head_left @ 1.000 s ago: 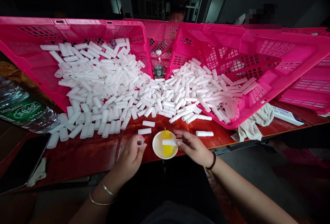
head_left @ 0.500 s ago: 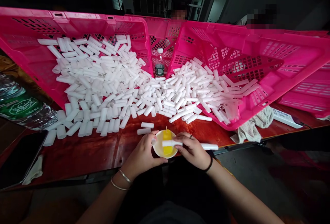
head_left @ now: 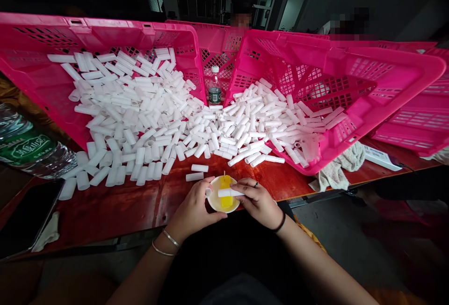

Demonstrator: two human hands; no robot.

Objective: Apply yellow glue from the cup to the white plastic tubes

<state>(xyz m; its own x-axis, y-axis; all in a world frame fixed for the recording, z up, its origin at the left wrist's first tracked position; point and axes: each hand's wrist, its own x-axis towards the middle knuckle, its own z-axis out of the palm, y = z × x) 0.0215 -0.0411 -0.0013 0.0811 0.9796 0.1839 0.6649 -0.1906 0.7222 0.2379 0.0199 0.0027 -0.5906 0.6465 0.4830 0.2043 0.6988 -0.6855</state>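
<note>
Leftward from right grip [head_left: 258, 203], white tube [head_left: 225, 193]

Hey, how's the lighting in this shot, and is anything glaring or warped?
Head view: the room behind is very dark, while the white tubes look bright, palest in the left pile; head view: a soft sheen on the red table and highlights on the big bottle; head view: the right pink crate looks stretched toward the edge.

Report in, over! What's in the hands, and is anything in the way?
Left hand: holding white tube by the bowl. Right hand: holding second tube over yellow block. Nearby: two loose tubes just beyond left hand, not between the hands.
</note>
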